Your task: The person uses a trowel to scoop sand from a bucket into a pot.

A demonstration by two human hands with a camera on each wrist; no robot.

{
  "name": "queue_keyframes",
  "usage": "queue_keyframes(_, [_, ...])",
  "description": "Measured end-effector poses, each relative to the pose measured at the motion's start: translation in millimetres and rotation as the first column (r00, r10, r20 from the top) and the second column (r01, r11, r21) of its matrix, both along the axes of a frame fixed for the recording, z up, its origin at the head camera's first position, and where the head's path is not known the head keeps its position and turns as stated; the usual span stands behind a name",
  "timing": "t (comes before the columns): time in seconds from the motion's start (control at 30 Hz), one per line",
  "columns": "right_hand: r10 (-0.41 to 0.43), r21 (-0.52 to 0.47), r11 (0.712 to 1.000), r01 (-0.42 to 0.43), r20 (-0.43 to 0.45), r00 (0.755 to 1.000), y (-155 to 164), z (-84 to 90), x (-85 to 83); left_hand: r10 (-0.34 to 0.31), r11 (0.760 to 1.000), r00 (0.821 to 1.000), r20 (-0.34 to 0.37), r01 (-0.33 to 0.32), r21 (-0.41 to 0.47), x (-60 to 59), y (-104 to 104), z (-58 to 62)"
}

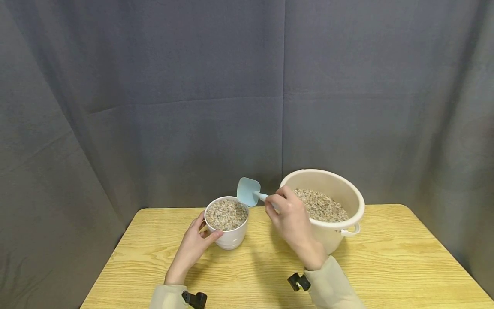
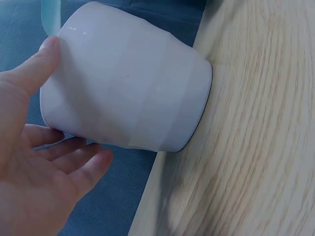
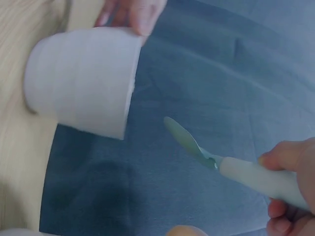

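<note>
A small white pot (image 1: 227,223) (image 2: 128,88) (image 3: 81,86) filled to the rim with gravel stands on the wooden table (image 1: 251,274). My left hand (image 1: 198,240) (image 2: 34,147) cups its side, thumb on the near wall and fingers behind. My right hand (image 1: 287,214) (image 3: 290,196) grips the handle of a light blue scoop (image 1: 248,192) (image 3: 197,147), whose blade is lifted, empty, just above and right of the pot. A large cream bucket (image 1: 349,199) holding gravel (image 1: 320,206) sits right behind the right hand.
Grey cloth (image 1: 247,94) hangs close behind the table. The table's back edge runs just behind the pot and bucket. Bare wood lies in front of both hands and to the far right (image 1: 417,266).
</note>
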State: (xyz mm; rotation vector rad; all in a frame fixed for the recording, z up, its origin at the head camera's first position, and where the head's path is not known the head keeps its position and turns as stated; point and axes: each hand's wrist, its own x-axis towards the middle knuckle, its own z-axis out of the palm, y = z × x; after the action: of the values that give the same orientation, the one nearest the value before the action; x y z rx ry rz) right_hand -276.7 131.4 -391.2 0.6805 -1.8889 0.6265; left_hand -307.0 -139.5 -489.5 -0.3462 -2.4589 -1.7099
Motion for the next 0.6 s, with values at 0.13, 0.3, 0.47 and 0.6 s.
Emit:
queue_keyframes(0.13, [-0.022, -0.092, 0.995, 0.023, 0.011, 1.0, 7, 6.1, 6.6, 0.015, 1.0, 1.0, -0.01, -0.016, -0.021, 0.0, -3, 0.9])
queue_keyframes(0.3, [-0.041, -0.207, 0.977, 0.042, 0.01, 0.999, 22, 11.1, 13.4, 0.042, 0.996, 0.999, -0.023, -0.044, -0.071, 2.5, -8, 5.4])
queue_keyframes(0.47, [-0.072, -0.289, 0.954, 0.079, 0.035, 0.997, 45, 13.4, 16.8, 0.081, 0.987, 0.993, -0.082, -0.092, -0.131, 6.4, -10, 14.0])
queue_keyframes(0.6, [-0.11, -0.339, 0.933, 0.123, 0.056, 0.992, 64, 10.8, 19.9, 0.112, 0.969, 0.98, -0.164, -0.145, -0.201, 11.9, -12, 23.5])
